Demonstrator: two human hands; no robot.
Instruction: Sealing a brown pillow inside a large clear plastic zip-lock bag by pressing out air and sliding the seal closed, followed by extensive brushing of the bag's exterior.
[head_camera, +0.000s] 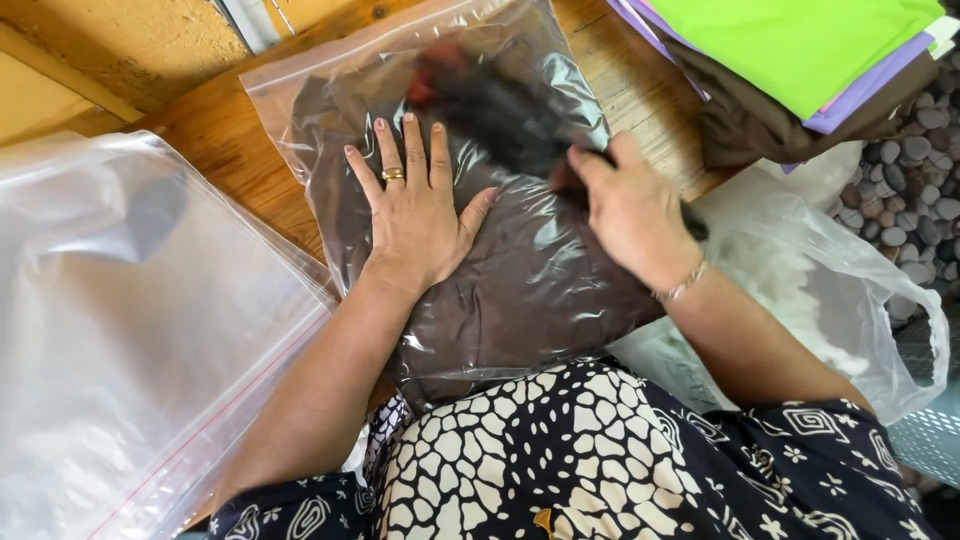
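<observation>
A clear plastic zip bag (520, 280) lies flat on the wooden worktop (230, 140), its closed end pointing away and its near end at the person's lap. Folded dark brown cloth (520, 300) fills most of it, lying smooth under the shiny, wrinkled film. Toward the far end sits a darker, blurred bundle (490, 100) with a touch of red at its left edge.

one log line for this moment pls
left hand flat on clear zip bag of brown cloth | right hand on bag's right side | wooden table
</observation>
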